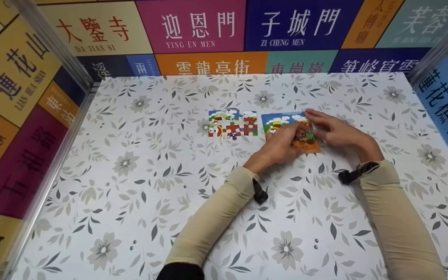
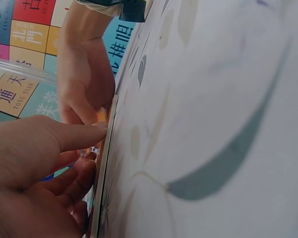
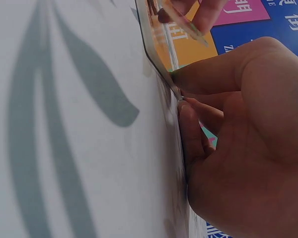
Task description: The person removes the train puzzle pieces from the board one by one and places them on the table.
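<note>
A small jigsaw board (image 1: 311, 148) with a cartoon picture and an orange lower edge lies on the table. Over its middle, my left hand (image 1: 282, 146) has its fingers curled; the right wrist view shows a thin puzzle piece (image 3: 186, 22) pinched in them, tilted above the board. My right hand (image 1: 338, 130) is at the board's right side, its finger and thumb pinching the edge in the right wrist view. Left of the board lies a group of loose puzzle pieces (image 1: 231, 130), some of them touching. Both hands hide part of the board's picture.
The table (image 1: 130, 217) wears a white cover with grey flowers and leaves. Panels with coloured blocks and lettering (image 1: 196, 27) stand along the back and both sides. A black strap (image 1: 261, 192) sits at the left cuff, another (image 1: 350, 177) at the right.
</note>
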{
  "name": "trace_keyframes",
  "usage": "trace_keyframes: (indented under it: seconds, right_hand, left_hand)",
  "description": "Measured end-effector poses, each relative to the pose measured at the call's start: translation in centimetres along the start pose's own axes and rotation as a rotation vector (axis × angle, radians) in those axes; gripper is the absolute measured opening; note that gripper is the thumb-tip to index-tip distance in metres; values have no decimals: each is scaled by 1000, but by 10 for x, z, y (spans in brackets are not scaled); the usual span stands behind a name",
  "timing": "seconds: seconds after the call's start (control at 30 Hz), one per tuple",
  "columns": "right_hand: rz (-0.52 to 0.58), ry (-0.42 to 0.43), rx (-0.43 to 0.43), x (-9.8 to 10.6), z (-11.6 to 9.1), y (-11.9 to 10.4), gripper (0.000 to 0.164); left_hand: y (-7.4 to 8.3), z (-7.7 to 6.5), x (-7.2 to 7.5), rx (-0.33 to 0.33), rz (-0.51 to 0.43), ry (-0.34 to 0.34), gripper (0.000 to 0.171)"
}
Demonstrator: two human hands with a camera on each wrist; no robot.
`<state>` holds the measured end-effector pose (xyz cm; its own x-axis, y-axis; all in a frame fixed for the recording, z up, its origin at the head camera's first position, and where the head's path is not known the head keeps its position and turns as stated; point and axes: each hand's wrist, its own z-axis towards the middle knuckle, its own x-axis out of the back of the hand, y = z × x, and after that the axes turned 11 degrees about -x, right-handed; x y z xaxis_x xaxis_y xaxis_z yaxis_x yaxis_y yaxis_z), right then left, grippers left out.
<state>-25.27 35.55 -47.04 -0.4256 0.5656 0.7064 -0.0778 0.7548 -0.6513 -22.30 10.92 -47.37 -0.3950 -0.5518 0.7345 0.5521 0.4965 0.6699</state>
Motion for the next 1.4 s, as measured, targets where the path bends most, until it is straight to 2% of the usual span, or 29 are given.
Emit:
trace_keyframes:
  seconds: [0.2,0.37,0.7,0.97,1.27,1.4]
  right_hand:
    - [8,-1,31,0,0,1,62]
    - [-2,2,40,1,0,1,63]
    - [18,-8,27,1,0,-1,64]
    - [18,-8,18,0,1,0,64]
    - [49,-32,1,1,-2,-1,65]
    - [35,-30,3,1,-2,-1,65]
  left_hand:
    - [1,0,-2,-23,80,8,59]
    - [1,0,-2,-40,96,-1,60]
    - [-10,-2,6,-192,25,45,45]
    - [-20,-9,19,-213,39,103,45]
    - [-34,-23,38,-188,-28,183,40]
    - [-38,-28,49,-182,-64,220,42]
